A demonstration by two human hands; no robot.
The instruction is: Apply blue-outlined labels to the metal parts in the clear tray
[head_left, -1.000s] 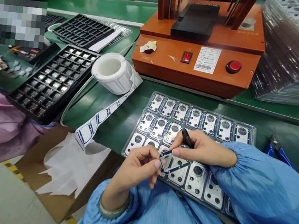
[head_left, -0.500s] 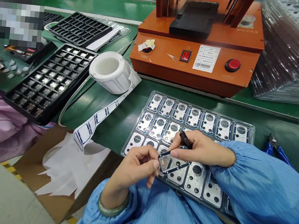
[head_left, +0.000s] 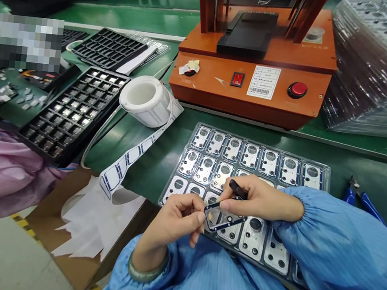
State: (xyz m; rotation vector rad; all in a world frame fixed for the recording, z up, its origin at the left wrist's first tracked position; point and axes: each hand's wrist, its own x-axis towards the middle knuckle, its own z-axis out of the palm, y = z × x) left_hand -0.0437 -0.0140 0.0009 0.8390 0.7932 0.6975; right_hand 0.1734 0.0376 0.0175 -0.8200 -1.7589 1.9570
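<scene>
Between my two hands is a thin rectangular adhesive frame [head_left: 228, 225], dark blue with small white marks. My left hand [head_left: 182, 217] pinches its left corner between thumb and fingers. The upper edge is gripped by my right hand [head_left: 247, 194], which also keeps a short black tool [head_left: 237, 189] in its fingers; its tip and kind are hidden. Below both hands lies a clear plastic tray [head_left: 327, 173] with rows of silver plates [head_left: 253, 236] that have round black holes. Plates in the back rows carry blue frames around their edges.
An orange press machine [head_left: 213, 85] stands behind the tray. To the left are a roll of white backing tape [head_left: 163, 107], a black compartment tray [head_left: 74, 109] and a cardboard box [head_left: 79, 271] with paper scraps. Blue-handled cutters [head_left: 364, 197] lie right. A co-worker's pink sleeve [head_left: 7, 167] is at left.
My hands stay in nearly the same place, with the adhesive frame tilted slightly flatter. The camera view has shifted a little. A co-worker's hand now shows at the top left.
</scene>
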